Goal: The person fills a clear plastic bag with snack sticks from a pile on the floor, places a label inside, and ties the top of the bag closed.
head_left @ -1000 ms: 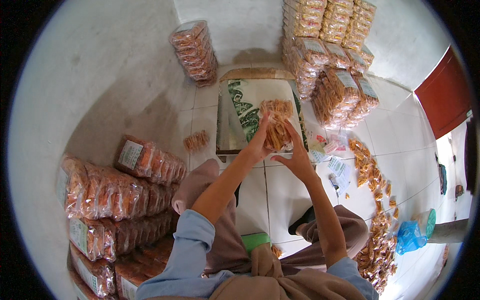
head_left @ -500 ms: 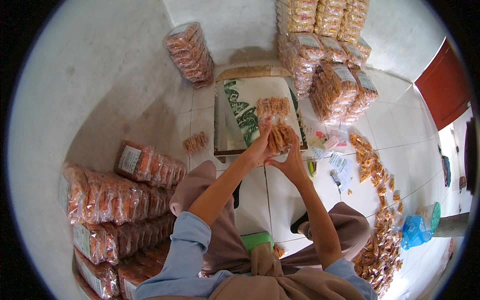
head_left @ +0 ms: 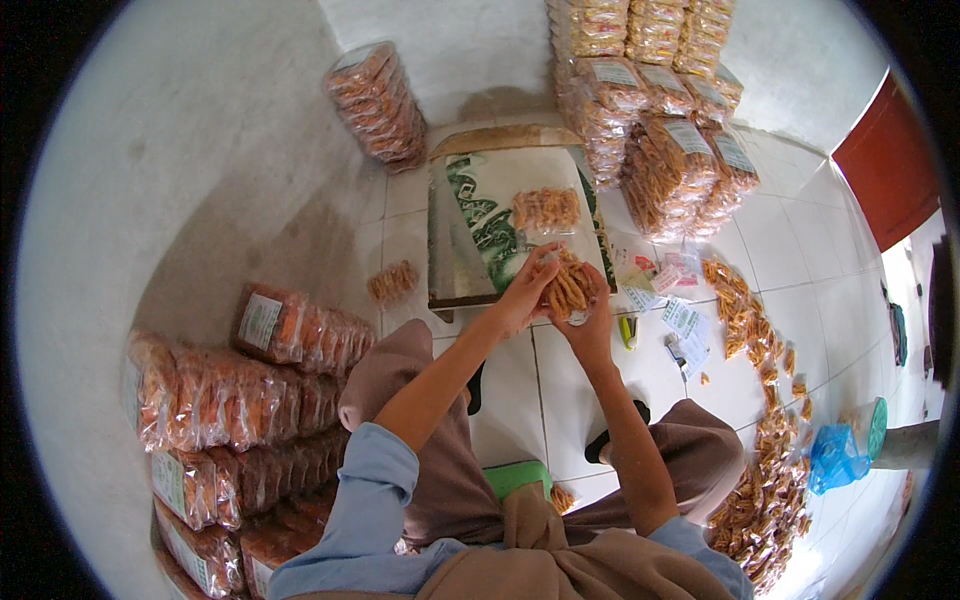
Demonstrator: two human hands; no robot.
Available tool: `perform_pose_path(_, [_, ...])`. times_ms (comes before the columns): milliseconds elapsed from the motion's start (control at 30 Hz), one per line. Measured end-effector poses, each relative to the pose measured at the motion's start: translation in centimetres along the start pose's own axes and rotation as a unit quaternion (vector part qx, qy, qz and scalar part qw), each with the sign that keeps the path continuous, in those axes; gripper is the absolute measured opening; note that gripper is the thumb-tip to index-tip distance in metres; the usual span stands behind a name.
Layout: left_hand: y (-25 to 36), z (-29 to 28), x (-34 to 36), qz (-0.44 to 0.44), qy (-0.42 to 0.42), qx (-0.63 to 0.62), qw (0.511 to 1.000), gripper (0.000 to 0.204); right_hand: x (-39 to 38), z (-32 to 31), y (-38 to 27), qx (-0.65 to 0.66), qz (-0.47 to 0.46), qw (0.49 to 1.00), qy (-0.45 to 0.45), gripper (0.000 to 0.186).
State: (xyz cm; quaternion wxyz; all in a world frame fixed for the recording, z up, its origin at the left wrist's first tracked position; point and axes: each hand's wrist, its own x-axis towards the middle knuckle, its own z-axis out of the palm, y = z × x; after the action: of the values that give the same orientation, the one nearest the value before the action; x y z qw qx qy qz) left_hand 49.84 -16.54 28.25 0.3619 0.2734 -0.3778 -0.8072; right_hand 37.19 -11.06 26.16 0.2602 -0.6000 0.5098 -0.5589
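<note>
Between my two hands, over the near edge of a low table (head_left: 475, 265), is a clear bag of orange-brown snack sticks (head_left: 570, 287). My left hand (head_left: 527, 294) grips its left side, and my right hand (head_left: 588, 323) is wrapped round its right and lower side. Just beyond them a second clear pack of snacks (head_left: 546, 209) lies flat on the white and green tabletop. To the left of the table, on the floor, sits one more small pack (head_left: 393, 285).
Stacked packs (head_left: 230, 400) stand at my left, a tall stack (head_left: 375, 105) by the wall, and larger stacks (head_left: 670, 170) at the far right. Loose snack packets (head_left: 760, 470) spread along the right floor beside a blue bag (head_left: 837, 460). A yellow-green stapler (head_left: 628, 332) lies near paper labels (head_left: 685, 325).
Both hands have drawn slightly away from the pack on the table. The held bag has turned, and my right hand now wraps round it from below.
</note>
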Motion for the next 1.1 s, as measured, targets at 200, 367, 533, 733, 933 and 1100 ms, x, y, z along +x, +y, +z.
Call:
perform_pose_path(200, [-2.2,-0.1,-0.2,-0.038,0.069,-0.012,0.997,0.047,-1.4,0.8,0.3,0.011,0.057,0.998,0.034,0.071])
perform_pose_path(367, [-1.5,-5.7,0.6,0.008,0.124,0.010,0.992,0.055,-1.1,-0.6,2.8,-0.011,-0.057,0.987,0.151,0.069])
perform_pose_path(533, [-4.0,-13.8,-1.2,0.230,0.193,0.703,0.645,0.071,-4.7,-1.3,6.0,0.094,0.061,0.934,0.339,0.064])
perform_pose_path(733, [-9.7,-10.2,0.9,0.268,0.150,0.711,0.632,0.074,-12.1,1.2,9.6,-0.097,0.158,0.949,0.256,0.066])
perform_pose_path(933, [-10.6,-9.5,2.6,0.294,0.161,0.769,0.545,0.051,-11.9,2.2,8.9,-0.056,0.167,0.971,0.163,0.067])
perform_pose_path(1100, [-9.3,-8.6,3.2,0.321,0.148,0.730,0.585,0.038,-9.5,3.2,8.4,-0.003,0.136,0.987,0.082,0.066])
